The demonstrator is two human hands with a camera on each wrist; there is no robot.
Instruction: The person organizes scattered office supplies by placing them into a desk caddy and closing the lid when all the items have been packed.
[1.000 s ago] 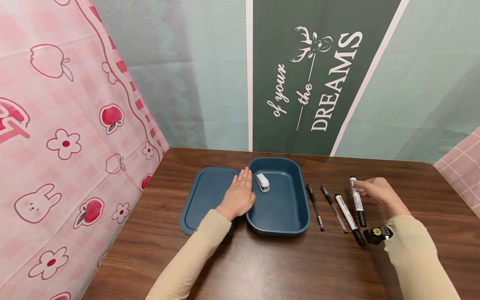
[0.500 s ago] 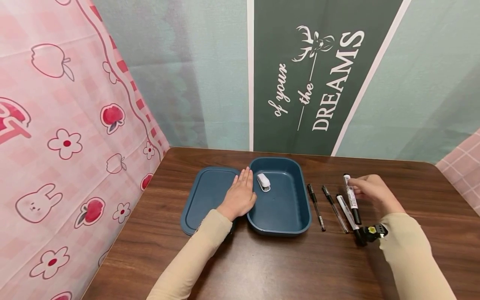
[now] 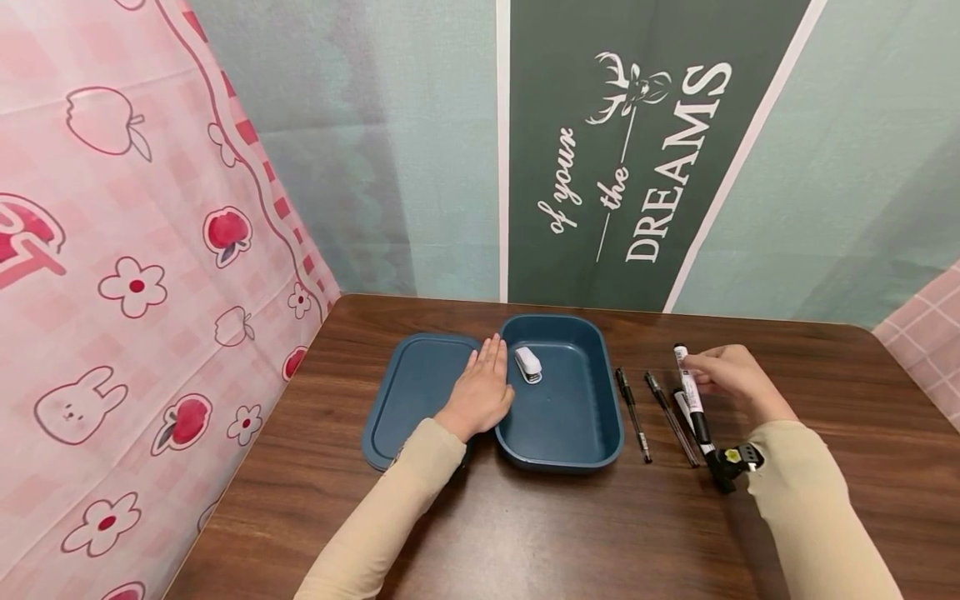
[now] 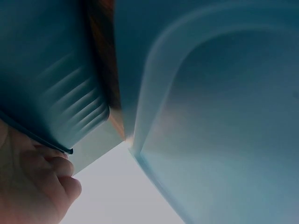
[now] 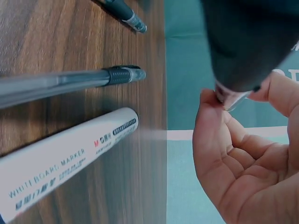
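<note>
My right hand [image 3: 733,375] pinches a white whiteboard marker [image 3: 691,392] with a black cap, between thumb and fingers. It is raised off the table, and its dark cap end looms close in the right wrist view. Below it on the table lies a second whiteboard marker [image 5: 70,158], partly hidden in the head view. My left hand [image 3: 478,390] rests with straight fingers along the left rim of a blue box [image 3: 612,400]. Inside the box sits a small white stapler [image 3: 528,365]. In the left wrist view the left fingers [image 4: 51,172] are at the box's rim.
A blue lid [image 3: 408,392] lies left of the box, partly under the left forearm. Two pens, one dark [image 3: 634,415] and one clear-barrelled [image 3: 672,418], lie between the box and the markers. Curtains hang behind the wooden table [image 3: 570,533].
My right hand has lifted its marker and carried it left, over the other marker. The left hand stays on the box's rim.
</note>
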